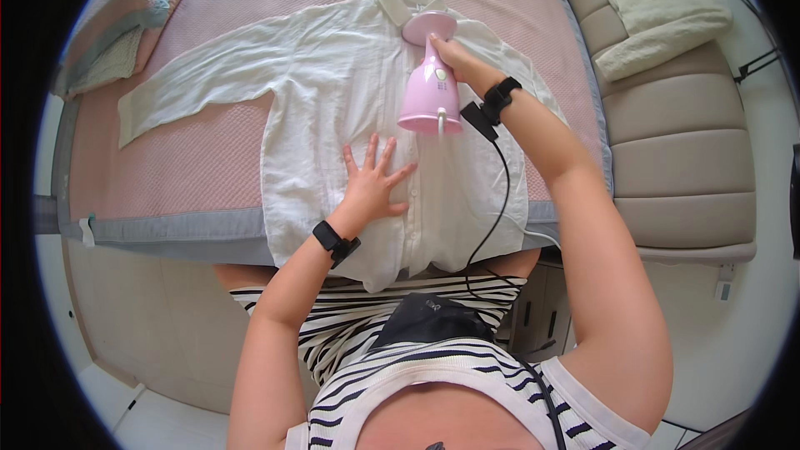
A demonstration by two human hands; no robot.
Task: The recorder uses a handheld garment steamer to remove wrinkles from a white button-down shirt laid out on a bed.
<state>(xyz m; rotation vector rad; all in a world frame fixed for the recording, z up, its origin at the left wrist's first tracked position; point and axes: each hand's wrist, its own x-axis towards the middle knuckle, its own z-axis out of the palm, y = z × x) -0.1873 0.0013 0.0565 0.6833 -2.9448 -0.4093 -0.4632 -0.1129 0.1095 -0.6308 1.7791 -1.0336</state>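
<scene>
A white long-sleeved button-up shirt (pixel 325 119) lies spread on the bed, collar away from me and hem hanging over the near edge. My right hand (pixel 455 57) grips the neck of a pink handheld garment steamer (pixel 431 90). The steamer's round head is over the shirt front just below the collar; whether it touches the cloth I cannot tell. My left hand (pixel 373 184) lies with fingers spread on the shirt front, beside the button placket. One sleeve stretches out to the left; the other side is partly behind my right arm.
Under the shirt is a pink quilted bed cover (pixel 206 156) with a grey border. A padded beige headboard (pixel 678 156) stands at right, with a cream garment (pixel 656 9) draped over it. Bunched bedding (pixel 125 25) lies far left. A white cord (pixel 540 236) and a black cable (pixel 507 181) trail near my right arm.
</scene>
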